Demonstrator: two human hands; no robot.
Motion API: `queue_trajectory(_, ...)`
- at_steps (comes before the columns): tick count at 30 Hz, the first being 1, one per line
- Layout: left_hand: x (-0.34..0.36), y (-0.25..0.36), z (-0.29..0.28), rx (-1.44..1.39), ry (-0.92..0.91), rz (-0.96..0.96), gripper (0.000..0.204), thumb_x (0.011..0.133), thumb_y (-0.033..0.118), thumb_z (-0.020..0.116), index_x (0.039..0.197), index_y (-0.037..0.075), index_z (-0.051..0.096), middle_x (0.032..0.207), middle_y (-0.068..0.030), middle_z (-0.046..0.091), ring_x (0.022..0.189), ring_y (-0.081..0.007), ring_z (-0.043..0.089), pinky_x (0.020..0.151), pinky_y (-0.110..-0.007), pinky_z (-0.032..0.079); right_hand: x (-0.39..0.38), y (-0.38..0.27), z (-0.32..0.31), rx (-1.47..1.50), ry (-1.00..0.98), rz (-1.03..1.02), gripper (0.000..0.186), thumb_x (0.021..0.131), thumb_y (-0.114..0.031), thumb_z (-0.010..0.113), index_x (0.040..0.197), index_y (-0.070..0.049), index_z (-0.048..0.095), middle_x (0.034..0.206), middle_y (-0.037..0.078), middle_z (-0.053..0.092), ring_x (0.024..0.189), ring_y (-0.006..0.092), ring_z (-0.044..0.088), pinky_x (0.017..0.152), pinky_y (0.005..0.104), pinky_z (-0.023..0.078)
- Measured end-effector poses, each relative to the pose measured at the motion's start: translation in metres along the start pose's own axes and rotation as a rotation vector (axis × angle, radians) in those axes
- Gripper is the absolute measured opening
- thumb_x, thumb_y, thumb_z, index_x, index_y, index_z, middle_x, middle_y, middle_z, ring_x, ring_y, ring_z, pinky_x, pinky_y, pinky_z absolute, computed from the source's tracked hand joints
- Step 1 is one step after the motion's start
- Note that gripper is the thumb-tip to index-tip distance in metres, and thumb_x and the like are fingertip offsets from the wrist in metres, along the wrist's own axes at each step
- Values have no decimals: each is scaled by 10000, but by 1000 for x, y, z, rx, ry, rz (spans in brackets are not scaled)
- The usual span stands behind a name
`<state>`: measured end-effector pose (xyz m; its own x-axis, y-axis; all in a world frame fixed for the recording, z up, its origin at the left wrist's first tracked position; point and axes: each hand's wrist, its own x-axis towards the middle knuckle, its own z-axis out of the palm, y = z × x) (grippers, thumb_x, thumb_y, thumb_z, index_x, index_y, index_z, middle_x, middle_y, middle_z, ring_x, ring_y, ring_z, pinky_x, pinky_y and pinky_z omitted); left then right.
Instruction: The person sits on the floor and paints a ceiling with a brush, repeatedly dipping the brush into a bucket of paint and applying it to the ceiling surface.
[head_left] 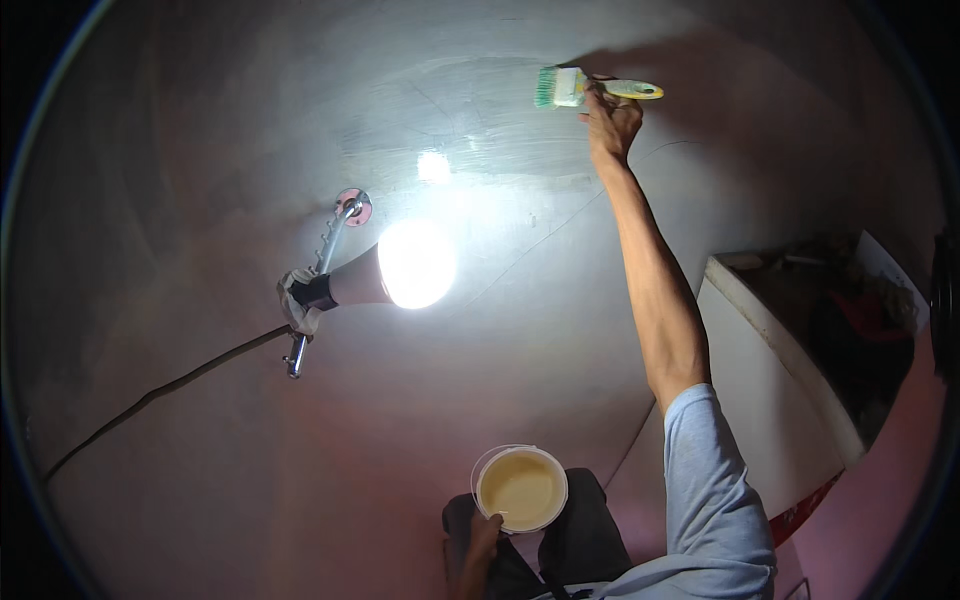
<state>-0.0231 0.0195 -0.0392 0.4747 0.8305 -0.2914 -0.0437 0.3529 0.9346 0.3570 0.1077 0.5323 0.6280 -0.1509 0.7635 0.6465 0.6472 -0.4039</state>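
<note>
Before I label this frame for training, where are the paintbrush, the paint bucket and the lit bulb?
paintbrush (566,87), head view, on its ferrule.
paint bucket (520,488), head view, on the paint inside.
lit bulb (415,263), head view, on its glowing face.

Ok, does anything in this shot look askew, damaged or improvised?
The lit bulb looks improvised: its socket is strapped with cloth to a metal ceiling hook, with a loose dark cable trailing away. No spill shows around the white paint bucket.

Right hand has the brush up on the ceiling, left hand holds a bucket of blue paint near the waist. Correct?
Not quite. The head view shows the paint in the bucket is pale cream-yellow, not blue. The rest holds: the right hand has the brush up on the ceiling, and the left hand holds the bucket low, near the waist.
</note>
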Motion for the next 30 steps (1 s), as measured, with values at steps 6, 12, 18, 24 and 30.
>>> queue_trajectory(6,-4,8,1,25,0,-40,563,772,-36,501,1333,-40,466,1164,-164,627,971,-258,676,747,-357,589,21,-5,-16,-523,146,-393,186,837,-100,711,1017,-141,683,961,57,637,833,252,661,736,395,540)
queue_trajectory(12,8,-3,3,-14,-22,-36,557,769,-46,513,1324,-53,471,1144,-159,634,946,-259,684,735,-355,601,-13,-20,56,-763,-20,-714,258,770,-147,766,1017,-135,696,1050,73,603,908,277,648,734,411,580)
queue_trajectory(18,6,-9,-2,-7,-2,30,552,772,-53,496,1324,-47,474,1166,-156,629,1006,-249,668,806,-347,572,-68,-41,129,-524,-290,-715,197,788,-109,737,981,-126,702,1006,67,623,843,245,674,699,384,590)
queue_trajectory(24,1,-7,-2,-16,-12,21,575,768,-46,481,1341,-29,442,1152,-156,624,957,-274,693,722,-387,635,-25,-29,95,31,-206,-231,208,871,-119,721,1056,-45,663,981,136,706,859,238,705,776,376,561)
queue_trajectory(30,-3,3,3,-37,-24,-21,565,773,-39,489,1336,-21,453,1155,-154,621,973,-271,687,718,-380,634,56,13,0,-183,142,-201,231,858,-187,728,994,-4,685,980,144,721,887,293,706,815,420,541)
